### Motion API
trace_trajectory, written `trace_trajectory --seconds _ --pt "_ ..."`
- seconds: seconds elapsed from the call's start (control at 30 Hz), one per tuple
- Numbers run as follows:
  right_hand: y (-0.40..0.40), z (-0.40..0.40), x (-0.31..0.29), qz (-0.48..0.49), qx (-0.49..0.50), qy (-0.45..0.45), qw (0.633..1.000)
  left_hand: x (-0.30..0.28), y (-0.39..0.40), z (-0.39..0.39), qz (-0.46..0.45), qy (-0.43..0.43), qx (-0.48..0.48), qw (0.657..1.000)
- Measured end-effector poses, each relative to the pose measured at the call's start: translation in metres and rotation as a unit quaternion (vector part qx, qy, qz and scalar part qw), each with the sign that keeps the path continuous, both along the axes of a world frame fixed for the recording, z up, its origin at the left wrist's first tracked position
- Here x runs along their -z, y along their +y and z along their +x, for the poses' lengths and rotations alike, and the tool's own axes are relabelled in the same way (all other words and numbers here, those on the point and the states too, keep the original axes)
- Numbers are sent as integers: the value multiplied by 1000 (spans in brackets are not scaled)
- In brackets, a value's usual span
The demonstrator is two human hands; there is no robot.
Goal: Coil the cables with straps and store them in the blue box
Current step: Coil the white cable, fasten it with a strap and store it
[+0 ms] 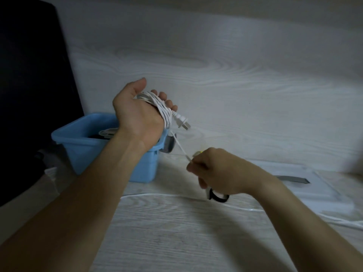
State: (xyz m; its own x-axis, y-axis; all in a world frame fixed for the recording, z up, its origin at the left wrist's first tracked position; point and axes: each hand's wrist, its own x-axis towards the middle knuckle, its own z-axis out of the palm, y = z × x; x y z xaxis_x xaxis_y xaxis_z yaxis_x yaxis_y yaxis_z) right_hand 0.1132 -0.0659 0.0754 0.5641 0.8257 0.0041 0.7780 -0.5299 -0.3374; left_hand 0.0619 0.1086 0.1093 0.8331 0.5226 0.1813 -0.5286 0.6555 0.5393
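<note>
our left hand (137, 116) holds the white cable (164, 109) coiled round it — our right hand (214, 171) pinches its free strand above the bench (176, 232), beside the blue box (82, 146).

Dim, bluish indoor light. Soft shadows fall beneath both forearms. The right hand (218, 171) is motion-blurred around its fingers; wide-angle bending curves the edges.

Both forearms are bare right up to the bottom edge of the view, with no sleeves showing. The left hand (137, 116) and right hand (218, 171) are bare too: no gloves, rings or watch visible.
</note>
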Motion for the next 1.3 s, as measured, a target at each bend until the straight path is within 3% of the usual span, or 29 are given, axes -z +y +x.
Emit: trace_trajectory --seconds 0.17,0.3,0.47,0.7,0.83,0.93,1.03,1.3 --pt "-1 -16 -5 7 -79 -8 997 10 -16 11 224 118 -27 967" --pt "-10 -17 -22 114 -92 -11 989 19 -19 11 423 207 27 882" --pt "-23 -7 -34 191 -80 -52 977 18 -32 0 582 175 185 772" --pt "-28 1 -37 301 -22 -33 953 13 -35 -9 531 195 293 771" --pt "-22 4 -27 235 29 -112 965 16 -33 -9 514 268 313 752" --pt "-26 11 -28 194 37 -47 979 19 -33 -7 507 276 334 745" --pt "-29 16 -29 228 -5 41 973 19 -35 -4 479 260 363 755" --pt "-39 28 -30 190 -38 116 974 27 -28 2 440 261 407 757"
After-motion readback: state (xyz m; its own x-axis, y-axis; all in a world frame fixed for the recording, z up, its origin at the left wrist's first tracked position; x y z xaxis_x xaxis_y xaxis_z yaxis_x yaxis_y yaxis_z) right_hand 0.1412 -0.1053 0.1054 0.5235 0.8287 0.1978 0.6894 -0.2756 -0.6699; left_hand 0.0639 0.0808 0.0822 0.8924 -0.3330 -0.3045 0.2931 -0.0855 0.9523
